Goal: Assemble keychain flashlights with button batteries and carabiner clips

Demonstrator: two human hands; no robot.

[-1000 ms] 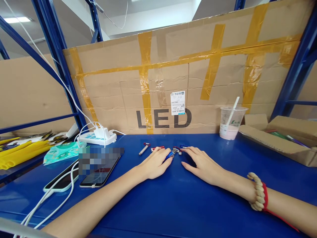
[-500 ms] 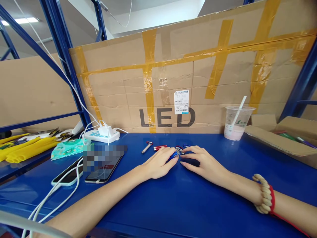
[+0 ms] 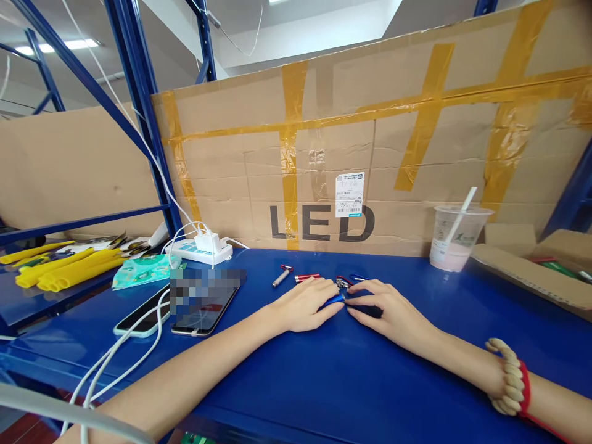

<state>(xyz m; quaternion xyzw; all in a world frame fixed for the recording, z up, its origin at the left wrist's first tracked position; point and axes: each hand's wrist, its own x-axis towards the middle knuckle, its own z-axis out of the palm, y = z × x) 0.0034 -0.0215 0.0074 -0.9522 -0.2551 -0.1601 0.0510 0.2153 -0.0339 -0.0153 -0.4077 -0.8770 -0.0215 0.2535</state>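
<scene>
**Fingertips (image 3: 354, 303) of both hands meet on a small blue piece**

Left hand (image 3: 303, 306) lies palm down on the table (image 3: 324, 382). Its fingers are stretched almost flat and close together, with the tips resting on the blue piece (image 3: 333, 299). Right hand (image 3: 393, 310) comes in from the other side with its fingers a little more bent, and its tips touch the far end of the same piece. Both thumbs are hidden under the hands, so I cannot tell whether either hand pinches the piece or only rests on it.

The blue piece lies on the table between the two hands. Just behind it is a little heap of metal bits (image 3: 342, 282). A blue clip (image 3: 358, 277) lies beside the heap, and a red tube (image 3: 308, 277) and a silver tube (image 3: 280, 277) lie farther left.

The main risk, as I judge it, is a slip. The piece is small and the table looks smooth, so pressure from both ends could shoot it sideways out of the fingers. If it flew backward it would hit the metal bits, which are loose and could scatter or roll.

A cup (image 3: 456, 240) with a straw stands well apart at the right rear, and a wide swing of the right arm could tip it. On the left, white cables (image 3: 124, 361) run from the phones (image 3: 203, 308) close by the left forearm, so a drawn-back elbow could snag them and drag a phone.
</scene>
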